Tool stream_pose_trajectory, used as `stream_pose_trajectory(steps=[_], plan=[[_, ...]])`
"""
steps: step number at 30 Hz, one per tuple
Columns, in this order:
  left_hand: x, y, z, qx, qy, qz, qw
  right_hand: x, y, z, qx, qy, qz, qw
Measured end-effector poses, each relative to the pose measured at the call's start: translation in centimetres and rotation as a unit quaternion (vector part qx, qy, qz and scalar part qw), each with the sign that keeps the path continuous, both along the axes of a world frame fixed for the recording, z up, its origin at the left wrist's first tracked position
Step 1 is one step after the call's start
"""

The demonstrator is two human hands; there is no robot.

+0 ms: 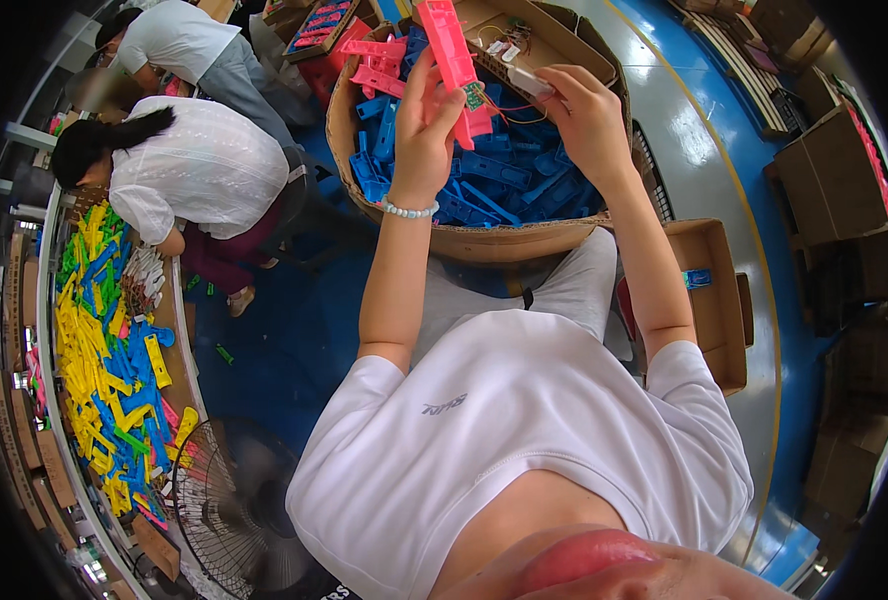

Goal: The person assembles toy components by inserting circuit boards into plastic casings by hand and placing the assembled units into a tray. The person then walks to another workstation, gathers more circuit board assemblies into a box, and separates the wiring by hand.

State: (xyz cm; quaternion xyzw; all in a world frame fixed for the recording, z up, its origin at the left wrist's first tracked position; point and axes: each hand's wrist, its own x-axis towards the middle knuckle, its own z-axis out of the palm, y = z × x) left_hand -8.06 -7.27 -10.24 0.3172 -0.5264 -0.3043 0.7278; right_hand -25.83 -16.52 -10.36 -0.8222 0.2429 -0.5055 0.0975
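Note:
My left hand (422,128) grips a long pink plastic part (452,55) with a small green circuit board (475,97) on its lower end. Thin red wires (512,108) run from the board toward my right hand (586,110), which pinches a small white piece (530,82) at its fingertips. Both hands are raised over a big cardboard box (484,240) holding several blue and pink plastic parts (494,180). A pale bead bracelet (409,210) circles my left wrist.
A long table (179,330) at the left carries a heap of yellow, blue and green plastic parts (104,350); two people in white tops work there. A floor fan (234,510) stands at lower left. Open cardboard boxes (714,300) sit to the right on the blue floor.

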Motion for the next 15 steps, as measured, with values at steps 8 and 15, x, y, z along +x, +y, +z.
stream_pose_trajectory(steps=[8, 15], plan=[[-3.5, 1.5, -1.4, 0.121, 0.107, -0.073, 0.984, -0.2, 0.5, 3.2, -0.21, -0.076, 0.025, 0.974], [-4.6, 2.7, -2.3, 0.16, -0.028, 0.015, 0.987, -1.2, 1.0, 4.5, -0.231, 0.093, 0.061, 0.967]])
